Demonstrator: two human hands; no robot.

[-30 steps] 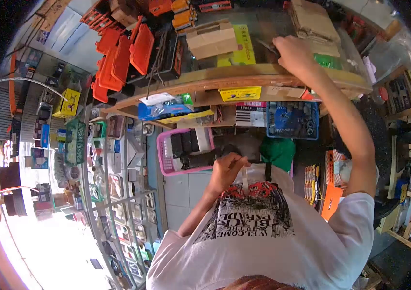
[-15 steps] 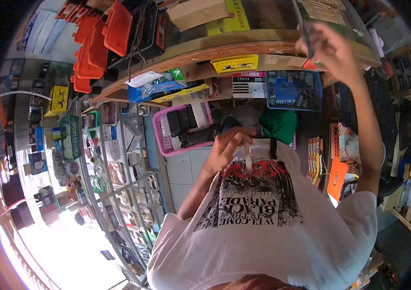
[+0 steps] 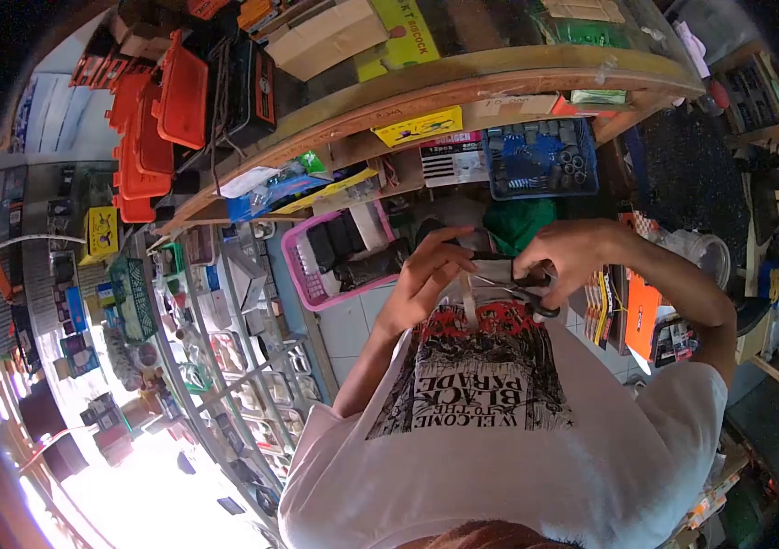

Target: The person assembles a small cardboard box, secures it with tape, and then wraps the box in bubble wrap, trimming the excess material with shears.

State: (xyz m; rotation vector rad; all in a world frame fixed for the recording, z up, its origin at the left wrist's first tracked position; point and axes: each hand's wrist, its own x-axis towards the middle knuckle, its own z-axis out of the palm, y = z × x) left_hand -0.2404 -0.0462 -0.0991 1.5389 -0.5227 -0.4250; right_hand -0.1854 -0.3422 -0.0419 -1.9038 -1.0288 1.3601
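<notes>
My left hand (image 3: 431, 282) is closed in a pinch in front of the shirt, at the top end of a narrow pale strip (image 3: 469, 306). The strip hangs down over the shirt's red print. Beside it, my right hand (image 3: 574, 259) is bent round a pair of scissors (image 3: 543, 305) with dark handles. Their thin metal blades point left toward the strip and my left fingertips. The white printed shirt (image 3: 472, 457) lies right below both hands. A green bag-like thing (image 3: 516, 222) shows just beyond them.
A pink basket (image 3: 302, 293) with dark packets stands left of the hands. Ahead runs a wooden-edged counter (image 3: 499, 82), with a blue crate (image 3: 545, 195) of fittings under it. Glass shelving (image 3: 225, 384) is at left; orange boxes (image 3: 643, 316) stand at right.
My right hand has come down from over the counter to beside my left hand, bringing the scissors to the strip. My left hand stays in nearly the same place. The view has shifted slightly.
</notes>
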